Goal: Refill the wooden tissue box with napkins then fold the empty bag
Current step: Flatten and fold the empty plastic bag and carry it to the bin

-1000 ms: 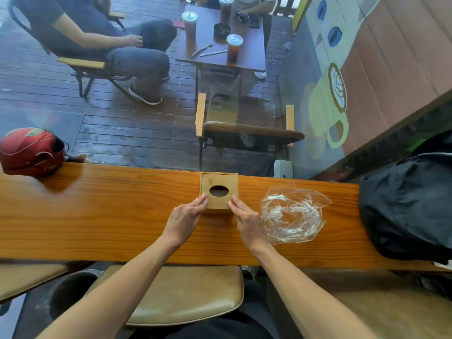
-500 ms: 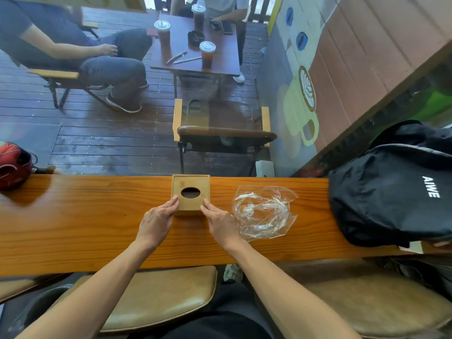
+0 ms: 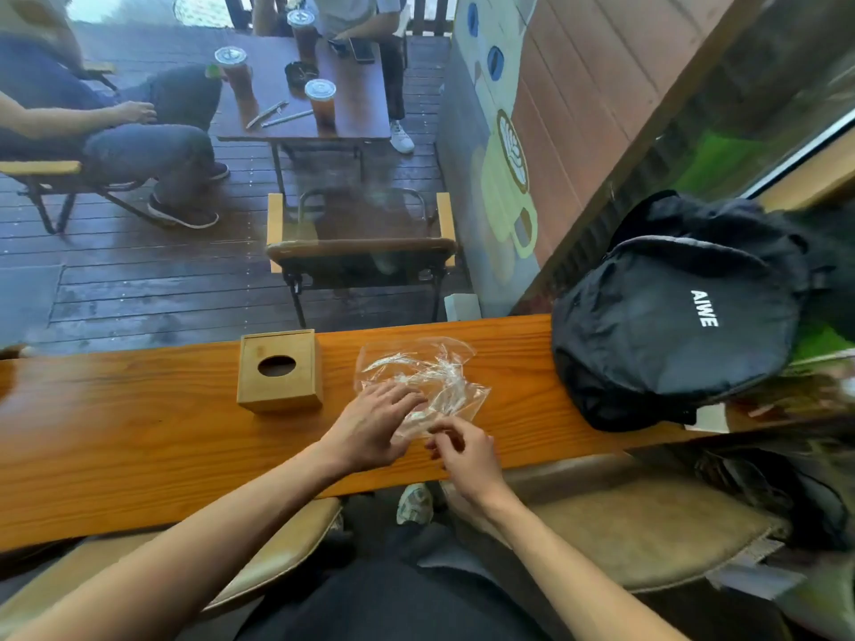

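Bag lay crumpled just ahead w/ my flat left hand pressing its near-left part, right hand pinching near edge

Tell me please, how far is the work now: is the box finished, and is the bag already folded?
The wooden tissue box stands closed on the counter, no hand on it; no napkin shows through its hole. The bag is in hand: the left hand lies flat on the clear plastic bag and the right hand pinches its near edge. The bag is crumpled, so folding is left.
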